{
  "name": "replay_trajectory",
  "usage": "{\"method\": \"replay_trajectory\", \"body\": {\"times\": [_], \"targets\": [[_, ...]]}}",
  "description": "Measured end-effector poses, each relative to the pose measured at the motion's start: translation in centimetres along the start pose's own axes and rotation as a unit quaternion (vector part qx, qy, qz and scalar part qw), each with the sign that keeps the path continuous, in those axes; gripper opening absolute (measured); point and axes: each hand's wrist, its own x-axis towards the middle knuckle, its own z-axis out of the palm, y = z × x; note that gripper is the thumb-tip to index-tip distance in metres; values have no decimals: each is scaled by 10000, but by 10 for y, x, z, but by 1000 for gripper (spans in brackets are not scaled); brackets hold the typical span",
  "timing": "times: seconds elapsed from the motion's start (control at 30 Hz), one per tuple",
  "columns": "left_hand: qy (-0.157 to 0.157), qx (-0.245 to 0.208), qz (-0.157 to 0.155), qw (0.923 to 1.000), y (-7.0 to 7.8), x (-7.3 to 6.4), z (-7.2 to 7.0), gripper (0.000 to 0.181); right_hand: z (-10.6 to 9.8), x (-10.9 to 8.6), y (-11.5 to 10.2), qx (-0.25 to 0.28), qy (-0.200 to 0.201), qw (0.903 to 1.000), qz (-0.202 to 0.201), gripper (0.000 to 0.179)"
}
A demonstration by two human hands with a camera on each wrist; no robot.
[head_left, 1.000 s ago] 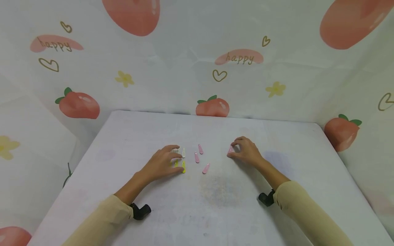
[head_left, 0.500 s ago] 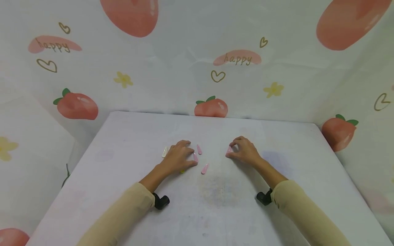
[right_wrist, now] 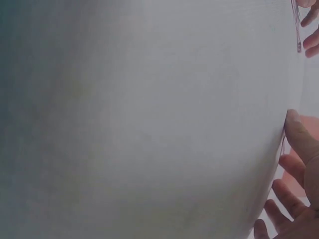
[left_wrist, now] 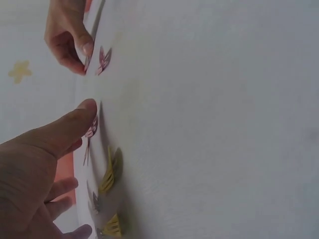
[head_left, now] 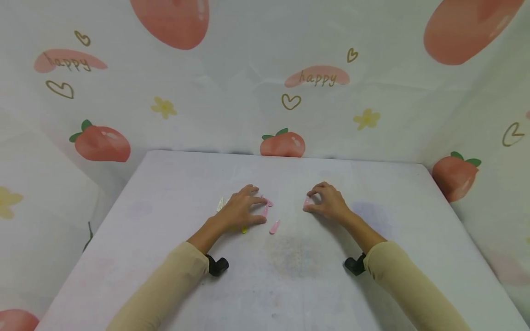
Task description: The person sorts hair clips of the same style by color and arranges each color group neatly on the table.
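Observation:
My left hand [head_left: 240,209] pinches a pink hair clip [head_left: 265,211] between thumb and finger, its other fingers spread. A second pink clip [head_left: 270,202] lies at the far end of the held one, touching or overlapping it; I cannot tell which. At the right, my right hand [head_left: 330,202] holds pink clip material [head_left: 307,201] between thumb and forefinger; whether it is one clip or more is unclear. A loose pink snap clip [head_left: 275,227] lies between the hands, nearer me. Under the left hand, yellow clips [left_wrist: 108,177] and a whitish clip [left_wrist: 94,201] show in the left wrist view.
Another whitish clip [head_left: 220,204] lies left of my left hand. The white table [head_left: 290,294] ends at a back edge before a fruit-printed cloth [head_left: 232,92]. A black wrist camera [head_left: 218,265] sits at the left cuff, another [head_left: 354,265] at the right.
My left hand has moved right from the white and yellow clips to the pink ones. The pink clip in it has turned and shifted slightly toward another pink clip. The right hand stays put.

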Motion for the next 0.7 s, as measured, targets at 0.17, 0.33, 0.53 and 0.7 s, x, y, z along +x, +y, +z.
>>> {"method": "replay_trajectory", "body": {"times": [0.17,0.33,0.53,0.7], "targets": [[-263,-15,154,9995,-5,7,-5,53,1,0,0,-5,5,10000,57,46],[-438,0,191,9989,-4,11,-7,50,1,-1,0,11,127,9999,-85,45],[-314,-46,337,9989,-4,9,-4,49,1,0,0,50,29,10000,-21,45],[-268,-39,394,9989,0,-2,-4,49,1,1,1,0,-16,10000,58,45]]}}
